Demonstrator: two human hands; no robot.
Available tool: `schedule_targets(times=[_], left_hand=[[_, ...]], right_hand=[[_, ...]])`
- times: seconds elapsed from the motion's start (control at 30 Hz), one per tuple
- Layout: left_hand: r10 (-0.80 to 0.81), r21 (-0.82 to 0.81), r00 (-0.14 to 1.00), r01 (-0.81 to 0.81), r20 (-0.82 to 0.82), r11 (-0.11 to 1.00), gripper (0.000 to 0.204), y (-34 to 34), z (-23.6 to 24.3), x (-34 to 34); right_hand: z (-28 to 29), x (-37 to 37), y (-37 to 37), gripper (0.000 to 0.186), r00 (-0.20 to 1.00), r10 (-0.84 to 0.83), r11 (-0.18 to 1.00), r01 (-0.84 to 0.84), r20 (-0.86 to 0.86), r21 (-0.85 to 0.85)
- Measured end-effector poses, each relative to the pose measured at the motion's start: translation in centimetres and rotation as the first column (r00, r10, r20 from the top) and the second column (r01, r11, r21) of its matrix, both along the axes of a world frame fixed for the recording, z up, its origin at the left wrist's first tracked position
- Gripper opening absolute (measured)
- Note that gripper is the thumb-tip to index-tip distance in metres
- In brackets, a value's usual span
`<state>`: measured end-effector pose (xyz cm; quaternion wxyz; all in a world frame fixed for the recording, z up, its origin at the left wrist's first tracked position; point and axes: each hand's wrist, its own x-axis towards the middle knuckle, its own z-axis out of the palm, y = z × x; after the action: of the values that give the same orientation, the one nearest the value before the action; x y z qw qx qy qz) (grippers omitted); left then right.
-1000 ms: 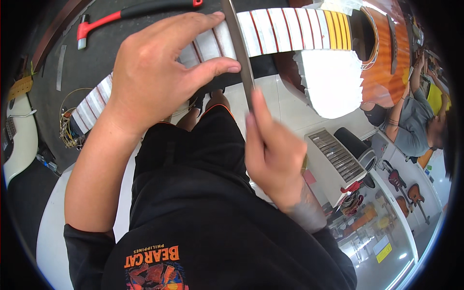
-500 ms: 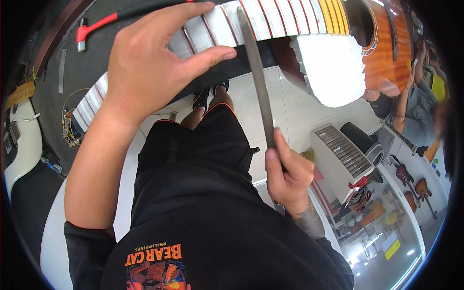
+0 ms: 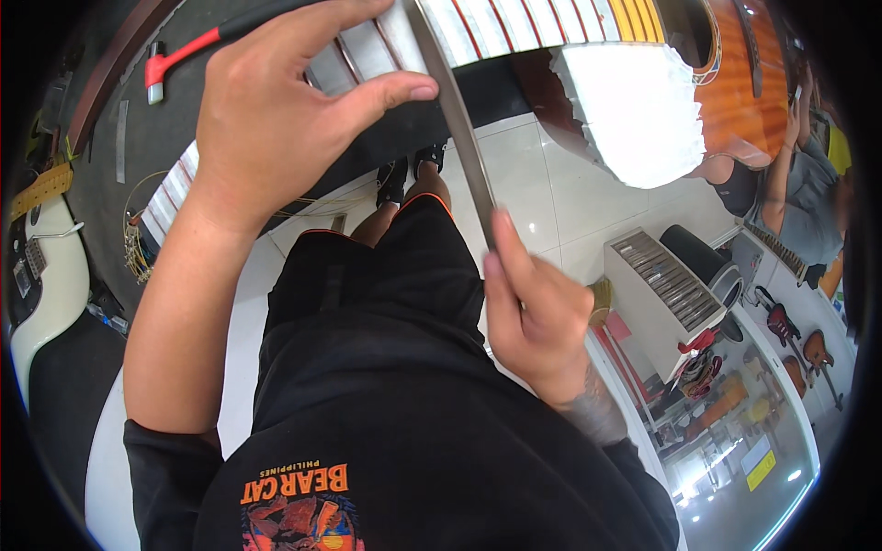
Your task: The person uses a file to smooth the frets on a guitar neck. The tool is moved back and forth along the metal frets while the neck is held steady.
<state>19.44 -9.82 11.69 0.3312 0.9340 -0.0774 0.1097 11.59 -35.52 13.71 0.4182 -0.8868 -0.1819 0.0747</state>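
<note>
An acoustic guitar lies across the top of the view, its neck [image 3: 501, 28] covered in silver and yellow strips with bare frets showing between them. My left hand [image 3: 266, 119] spans the neck, thumb along the near edge and fingers over the far side, gripping it. In my right hand [image 3: 542, 317] is a long narrow grey file [image 3: 470, 156], held by its lower end with the index finger laid along it. The file's far part rests across the frets just right of my left thumb. White paper [image 3: 634, 115] covers part of the orange-brown guitar body [image 3: 749, 110].
A red and black hammer [image 3: 158, 72] and a steel ruler [image 3: 121, 138] lie on the dark bench at left. Beyond them sits a white electric guitar [image 3: 57, 266]. Loose strings [image 3: 138, 253] hang near the headstock. A box of slotted compartments [image 3: 666, 289] stands right; another person [image 3: 799, 197] is beyond.
The file and my right hand have moved left along the neck, toward my left thumb. My left hand has shifted slightly left and up, keeping its place around the neck.
</note>
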Motion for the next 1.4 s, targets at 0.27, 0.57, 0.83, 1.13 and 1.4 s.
schedule_targets(times=[0.27,0.57,0.83,1.13,1.4], left_hand=[[0.059,0.013,0.998,-0.059,-0.034,0.998,0.054,0.1,0.2,-0.1],[-0.022,0.024,0.998,0.021,0.054,0.999,0.057,-0.1,0.2,0.2],[0.024,0.057,0.999,-0.026,0.029,0.998,0.058,-0.3,0.3,0.3],[0.050,0.030,0.996,-0.053,0.078,0.998,0.056,-0.3,0.0,0.3],[0.054,0.026,0.989,-0.058,0.140,0.998,0.055,-0.2,-0.5,0.0]], right_hand=[[-1.3,9.4,6.8,0.040,0.993,-0.008,0.993,-0.005,0.114,0.120],[1.0,-0.7,-2.4,0.051,0.997,-0.035,0.998,0.039,0.069,-0.051],[1.7,-2.8,-3.3,0.050,0.997,0.031,0.984,-0.018,0.072,-0.176],[1.8,-3.8,-3.1,0.061,0.991,0.060,0.968,-0.029,0.118,-0.248],[2.6,-2.5,-0.8,0.053,0.987,0.044,0.917,0.021,0.153,-0.398]])
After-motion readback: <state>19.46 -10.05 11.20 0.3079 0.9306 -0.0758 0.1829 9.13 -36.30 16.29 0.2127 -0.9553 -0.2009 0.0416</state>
